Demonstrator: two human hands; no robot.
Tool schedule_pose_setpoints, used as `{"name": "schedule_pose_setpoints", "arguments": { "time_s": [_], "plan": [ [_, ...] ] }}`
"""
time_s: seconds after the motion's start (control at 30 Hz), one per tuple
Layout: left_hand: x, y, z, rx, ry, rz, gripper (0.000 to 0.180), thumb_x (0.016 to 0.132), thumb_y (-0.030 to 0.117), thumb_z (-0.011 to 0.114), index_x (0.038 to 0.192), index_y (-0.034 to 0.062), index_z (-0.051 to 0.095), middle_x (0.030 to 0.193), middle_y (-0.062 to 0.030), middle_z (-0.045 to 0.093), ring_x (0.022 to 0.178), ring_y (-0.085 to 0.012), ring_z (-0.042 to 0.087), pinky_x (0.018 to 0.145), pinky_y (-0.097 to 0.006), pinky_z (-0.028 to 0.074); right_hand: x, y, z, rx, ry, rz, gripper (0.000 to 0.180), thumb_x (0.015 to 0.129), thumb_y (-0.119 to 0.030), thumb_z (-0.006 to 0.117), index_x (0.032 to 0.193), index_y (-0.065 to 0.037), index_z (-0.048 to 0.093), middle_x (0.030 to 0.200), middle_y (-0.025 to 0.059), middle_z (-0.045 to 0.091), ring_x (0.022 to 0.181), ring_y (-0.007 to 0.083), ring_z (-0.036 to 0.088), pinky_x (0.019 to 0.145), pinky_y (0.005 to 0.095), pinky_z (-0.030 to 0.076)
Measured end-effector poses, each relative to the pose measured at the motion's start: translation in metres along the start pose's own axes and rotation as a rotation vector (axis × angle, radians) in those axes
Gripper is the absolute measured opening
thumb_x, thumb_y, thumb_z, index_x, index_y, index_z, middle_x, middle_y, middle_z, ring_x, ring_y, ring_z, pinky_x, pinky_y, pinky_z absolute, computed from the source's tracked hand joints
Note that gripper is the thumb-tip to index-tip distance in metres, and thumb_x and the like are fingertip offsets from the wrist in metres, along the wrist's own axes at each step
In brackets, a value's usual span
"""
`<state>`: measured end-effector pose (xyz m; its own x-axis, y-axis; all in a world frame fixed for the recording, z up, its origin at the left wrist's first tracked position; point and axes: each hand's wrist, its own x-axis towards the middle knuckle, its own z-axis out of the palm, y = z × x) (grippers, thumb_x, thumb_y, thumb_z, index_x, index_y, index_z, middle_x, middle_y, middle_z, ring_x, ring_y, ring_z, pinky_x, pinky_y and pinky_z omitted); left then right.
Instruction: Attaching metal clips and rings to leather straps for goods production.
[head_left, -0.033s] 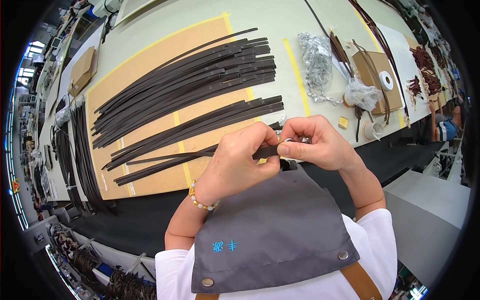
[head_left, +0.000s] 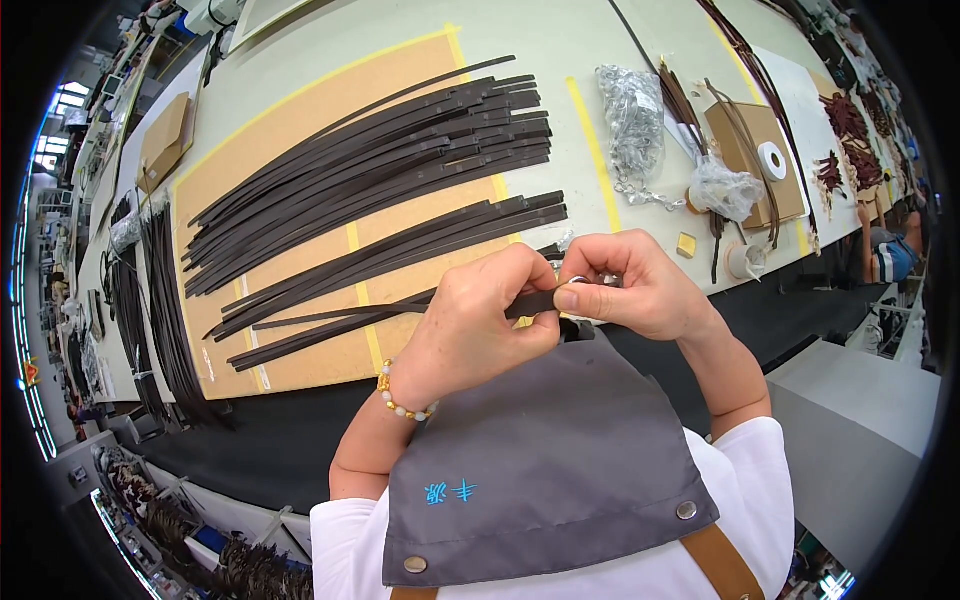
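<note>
A dark brown strap (head_left: 532,304) runs between my two hands in front of my chest. My left hand (head_left: 478,300) is closed round it, thumb and fingers pinching it near the end. At that end my right hand (head_left: 635,288) grips a shiny silver metal piece (head_left: 577,284), probably a buckle or ring, mostly hidden by thumb and fingers. The strap's long tail (head_left: 340,318) trails left over the tan board (head_left: 400,345). More dark straps (head_left: 400,262) lie beyond my left hand, and a larger pile of straps (head_left: 390,150) lies farther off.
A clear bag of silver hardware (head_left: 632,115) lies at the far right of the table. Near it are a crumpled plastic bag (head_left: 725,188), a white tape roll (head_left: 772,161) and a small yellow block (head_left: 686,245). Bundled straps (head_left: 170,300) hang over the table's left edge.
</note>
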<state>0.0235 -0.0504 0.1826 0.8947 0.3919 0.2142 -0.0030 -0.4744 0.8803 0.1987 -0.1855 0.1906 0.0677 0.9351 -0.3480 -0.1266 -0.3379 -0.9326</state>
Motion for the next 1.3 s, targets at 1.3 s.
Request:
{"name": "schedule_pose_setpoints", "arguments": {
  "time_s": [1.3],
  "plan": [
    [-0.003,0.003,0.0,0.037,0.046,0.151,0.023,0.069,-0.002,0.081,0.084,0.0047,0.066,0.07,-0.0023,0.061,0.053,-0.0089,0.054,0.047,-0.024,0.041,-0.003,0.001,0.011,-0.02,0.049,-0.058,0.014,0.089,-0.013,0.073,0.084,-0.003,0.066,0.075,-0.0042,0.06,0.068,0.0031,0.048,0.059,0.0238,0.038]
  ]
}}
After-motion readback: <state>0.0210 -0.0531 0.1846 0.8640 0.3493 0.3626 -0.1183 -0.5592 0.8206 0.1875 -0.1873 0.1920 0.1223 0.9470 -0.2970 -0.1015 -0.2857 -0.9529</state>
